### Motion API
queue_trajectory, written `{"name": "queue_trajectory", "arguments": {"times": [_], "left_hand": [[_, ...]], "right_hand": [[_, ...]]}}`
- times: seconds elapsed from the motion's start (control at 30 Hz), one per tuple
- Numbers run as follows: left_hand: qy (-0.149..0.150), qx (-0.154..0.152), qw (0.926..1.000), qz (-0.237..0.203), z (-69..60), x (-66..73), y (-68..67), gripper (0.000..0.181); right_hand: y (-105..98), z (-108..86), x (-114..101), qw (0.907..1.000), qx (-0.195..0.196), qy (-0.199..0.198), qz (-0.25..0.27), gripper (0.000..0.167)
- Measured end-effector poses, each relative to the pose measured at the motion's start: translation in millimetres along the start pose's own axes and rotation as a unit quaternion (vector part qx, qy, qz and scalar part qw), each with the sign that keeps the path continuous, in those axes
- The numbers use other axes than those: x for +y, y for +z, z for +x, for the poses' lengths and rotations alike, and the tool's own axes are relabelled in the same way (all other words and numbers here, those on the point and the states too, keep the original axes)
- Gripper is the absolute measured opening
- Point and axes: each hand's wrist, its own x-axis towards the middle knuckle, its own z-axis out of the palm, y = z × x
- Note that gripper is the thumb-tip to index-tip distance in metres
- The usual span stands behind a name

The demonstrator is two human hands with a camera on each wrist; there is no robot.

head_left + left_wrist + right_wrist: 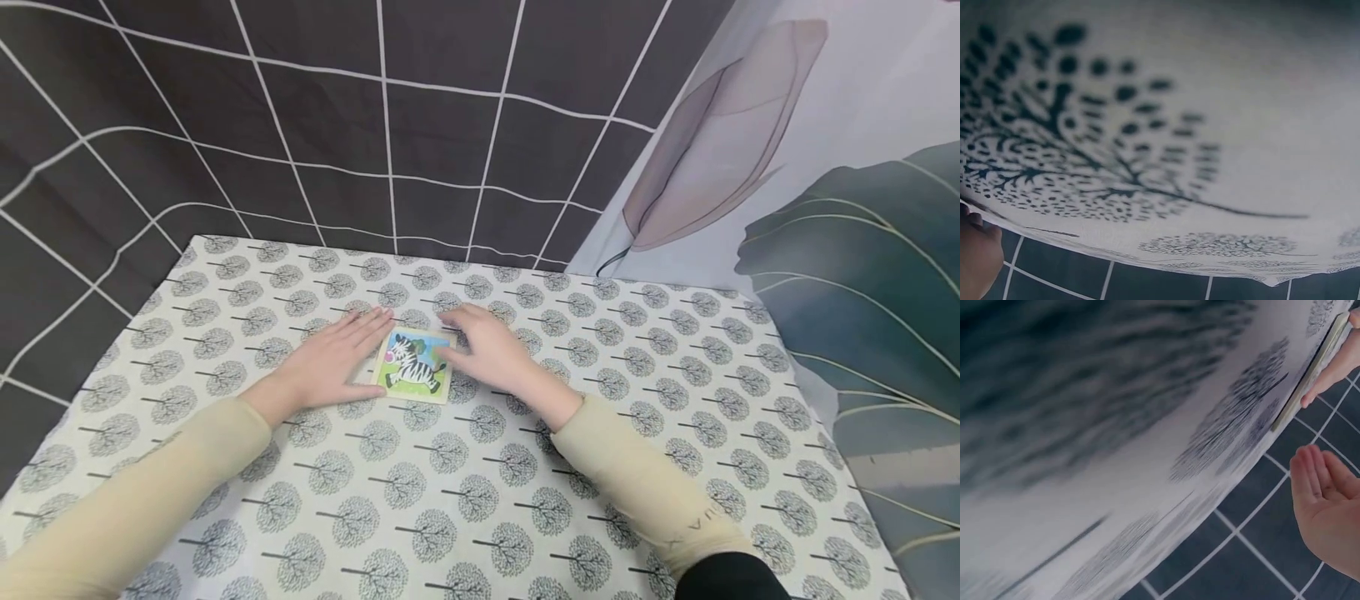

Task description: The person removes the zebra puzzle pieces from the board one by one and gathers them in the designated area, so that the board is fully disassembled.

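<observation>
We are in a curtained indoor corner, whether home or studio we cannot tell: dark checked curtain [442, 142] upper left, leaf-print curtain [862, 225] right, tree-print tablecloth [465, 533] below.

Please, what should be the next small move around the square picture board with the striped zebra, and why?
Perhaps lower the beige-sleeved right hand until it meets the right edge of the square, pale-bordered zebra board. The beige-sleeved left hand lies beside the board's left edge, fingers extended, but the right wrist view seems to show the right hand apart from the board.
</observation>
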Motion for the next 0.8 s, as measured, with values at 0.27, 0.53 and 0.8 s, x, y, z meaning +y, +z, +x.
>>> {"name": "queue_trajectory", "arguments": {"times": [0.27, 0.53, 0.8], "left_hand": [[-0.003, -0.001, 0.9998, -0.021, 0.6, 0.8, 1.9, 0.107], [-0.008, -0.003, 0.9992, -0.04, -0.3, 0.1, 3.3, 0.107], [-0.006, -0.007, 0.9992, -0.04, 0.2, 1.5, 1.8, 0.106]], "right_hand": [[16.1, 30.6, -12.5, 0.9992, -0.02, -0.022, 0.026, 0.039], [23.8, 52.2, -17.0, 0.9979, -0.047, -0.013, 0.043, 0.035], [27.0, 59.6, -19.9, 0.9973, -0.072, -0.018, -0.004, 0.033]]}}
